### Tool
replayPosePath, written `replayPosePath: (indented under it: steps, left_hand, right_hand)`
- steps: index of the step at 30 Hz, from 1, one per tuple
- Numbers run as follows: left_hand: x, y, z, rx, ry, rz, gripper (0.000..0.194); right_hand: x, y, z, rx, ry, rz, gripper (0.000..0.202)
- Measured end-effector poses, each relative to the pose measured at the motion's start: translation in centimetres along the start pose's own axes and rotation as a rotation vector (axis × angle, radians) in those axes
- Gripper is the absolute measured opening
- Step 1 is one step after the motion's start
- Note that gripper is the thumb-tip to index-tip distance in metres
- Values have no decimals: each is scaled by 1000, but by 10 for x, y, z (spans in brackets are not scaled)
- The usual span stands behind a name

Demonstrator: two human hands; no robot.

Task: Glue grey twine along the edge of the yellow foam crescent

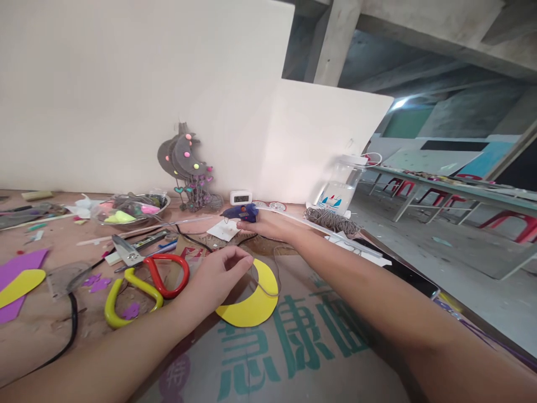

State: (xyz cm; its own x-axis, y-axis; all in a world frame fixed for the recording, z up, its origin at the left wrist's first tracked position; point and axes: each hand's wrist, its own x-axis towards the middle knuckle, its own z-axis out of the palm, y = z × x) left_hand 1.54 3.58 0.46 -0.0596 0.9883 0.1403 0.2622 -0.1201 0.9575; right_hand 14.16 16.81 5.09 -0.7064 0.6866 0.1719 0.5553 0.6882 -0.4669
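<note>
My left hand is closed in a pinch over the left side of a yellow foam crescent. A thin grey cord runs from its fingertips and loops across the crescent. Further forward, my right hand is wrapped around a blue glue gun, its fingers partly hidden. Below the gun's nozzle lies a small white paper. The crescent rests on a brown cardboard sheet with green lettering. Scissors with one red and one yellow handle lie left of my left hand.
A grey crescent ornament with pompoms is at the white partition. Nearby are a metal bowl of craft bits, a small digital clock, a cord bundle and a clear container. Purple foam lies left.
</note>
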Motion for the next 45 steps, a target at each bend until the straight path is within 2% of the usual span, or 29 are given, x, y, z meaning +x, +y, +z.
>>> replayPosePath:
  steps: [5, 10, 14, 18, 22, 26, 30, 33, 38, 45]
  left_hand:
    - [1, -1, 1, -17, 10, -3, 24]
    - [2, -3, 1, -14, 0, 6, 25]
    - [2, -3, -2, 17, 1, 18, 26]
    - [2, -2, -4, 45, -15, 14, 27]
    - [2, -2, -4, 19, -32, 19, 27]
    - [3, -4, -4, -20, -33, -9, 28]
    - [4, -4, -5, -37, -22, -27, 29]
    - [4, -4, -5, -27, -7, -30, 30]
    - [5, -7, -4, -38, -18, -14, 29]
    - [4, -5, -5, 37, -15, -24, 29]
  right_hand:
    - [16, 19, 10, -102, 56, 114, 32]
    - [23, 31, 6, -86, 155, 93, 29]
    - [-3, 17, -12, 63, 215, 28, 33]
    - [-51, 1, -27, 375, 81, 27, 37]
    - [-93, -2, -31, 430, 45, 77, 39]
    - [-118, 4, -24, 408, 70, 63, 40]
    - [-133, 9, -10, 374, 131, 54, 41]
    - [-140, 12, -3, 327, 166, 105, 38]
    - [-146, 12, 3, 322, 107, 210, 34]
    - [-144, 0, 5, 362, 74, 172, 25]
